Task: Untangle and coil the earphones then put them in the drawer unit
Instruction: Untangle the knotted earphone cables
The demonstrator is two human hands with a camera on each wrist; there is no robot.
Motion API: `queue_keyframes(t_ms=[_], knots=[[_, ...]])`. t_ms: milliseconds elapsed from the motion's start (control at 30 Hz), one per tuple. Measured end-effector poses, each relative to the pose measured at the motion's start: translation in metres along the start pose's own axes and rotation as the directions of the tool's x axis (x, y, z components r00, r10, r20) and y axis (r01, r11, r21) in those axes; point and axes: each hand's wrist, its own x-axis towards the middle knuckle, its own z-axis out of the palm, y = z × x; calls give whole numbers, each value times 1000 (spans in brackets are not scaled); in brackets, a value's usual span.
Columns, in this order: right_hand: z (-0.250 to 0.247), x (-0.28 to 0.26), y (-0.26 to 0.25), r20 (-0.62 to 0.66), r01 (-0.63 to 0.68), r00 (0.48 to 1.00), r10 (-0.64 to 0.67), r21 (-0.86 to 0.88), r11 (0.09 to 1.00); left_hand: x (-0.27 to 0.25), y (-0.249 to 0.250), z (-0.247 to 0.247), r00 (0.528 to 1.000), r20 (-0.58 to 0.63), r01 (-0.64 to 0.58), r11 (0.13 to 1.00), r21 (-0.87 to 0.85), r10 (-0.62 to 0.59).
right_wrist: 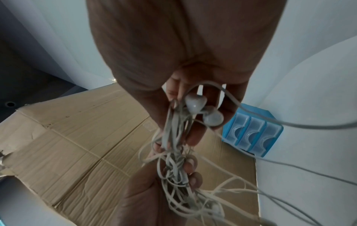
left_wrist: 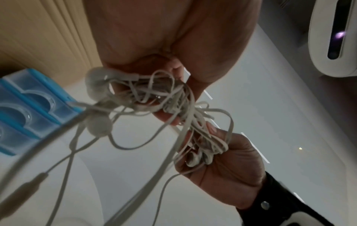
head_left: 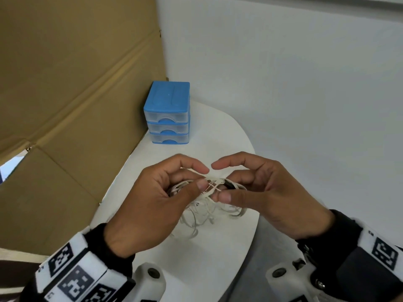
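Note:
A tangled bundle of white earphones (head_left: 209, 192) hangs between both hands above the white table (head_left: 229, 136). My left hand (head_left: 165, 192) pinches one side of the knot with thumb and curled fingers. My right hand (head_left: 244, 186) pinches the other side. Loose loops of cable (head_left: 196, 216) dangle below onto the table. In the left wrist view the earphones (left_wrist: 154, 97) show earbuds and a knot, gripped by the right hand (left_wrist: 222, 152). In the right wrist view two earbuds (right_wrist: 203, 111) sit against my fingers. The blue drawer unit (head_left: 168, 114) stands behind, its three clear drawers closed.
A large flattened cardboard sheet (head_left: 72, 94) leans along the table's left side, right next to the drawer unit. A white wall (head_left: 305, 83) lies behind and to the right. The table's curved edge (head_left: 253, 192) runs under my right hand.

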Motion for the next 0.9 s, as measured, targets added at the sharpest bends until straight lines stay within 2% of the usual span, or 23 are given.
queue_keyframes(t_ms=[67,167,300,533,700,900], knots=[[-2,-1,0,50,-21,998,22,-18,1000,0,-1,1,1000,2,10,1000,-13,-10],[-4,-2,-1,61,-9,998,9,-8,1000,0,0,1,1000,7,-12,999,37,12],[-4,-1,0,6,54,999,-54,37,998,0,2,0,998,60,-15,999,49,12],[-3,1,4,-75,145,987,-141,50,988,-2,9,-4,997,72,-15,996,93,8],[-2,1,6,-101,180,979,-179,-6,984,-3,9,-6,995,82,-68,988,139,57],[-3,1,6,-96,185,978,-183,18,983,-2,7,-5,995,61,-93,985,148,85]])
